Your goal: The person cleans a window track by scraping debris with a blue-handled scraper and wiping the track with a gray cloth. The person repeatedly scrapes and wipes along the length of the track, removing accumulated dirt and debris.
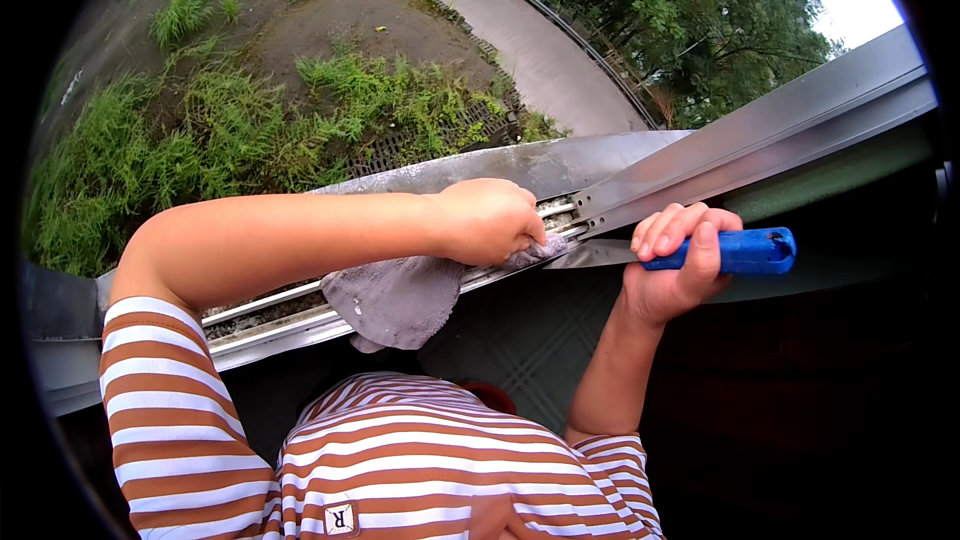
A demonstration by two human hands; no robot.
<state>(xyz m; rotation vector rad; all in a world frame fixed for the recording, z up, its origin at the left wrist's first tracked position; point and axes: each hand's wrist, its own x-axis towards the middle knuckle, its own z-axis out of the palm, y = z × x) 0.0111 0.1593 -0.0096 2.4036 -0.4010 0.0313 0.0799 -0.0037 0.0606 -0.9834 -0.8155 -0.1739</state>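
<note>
My left hand (492, 221) is closed on a grey cloth (398, 298), pressed down at the right end of a window sill track (262, 328). Most of the cloth drapes over the track's near edge, and a bunched bit sticks out by the fingertips. My right hand (672, 265) grips a putty knife (752, 251) by its blue handle. Its flat metal blade points left, with the tip against or very near the bunched cloth; exact contact I cannot tell. Dark dirt and pale debris lie between the track's rails.
An upright metal window frame (760, 130) rises from the track's right end. Outside the sill are weeds (200, 140), bare soil, a paved path (510, 20) and trees (660, 10). Below the sill, the patterned floor (520, 350) is in shadow, with part of a red round object (488, 397).
</note>
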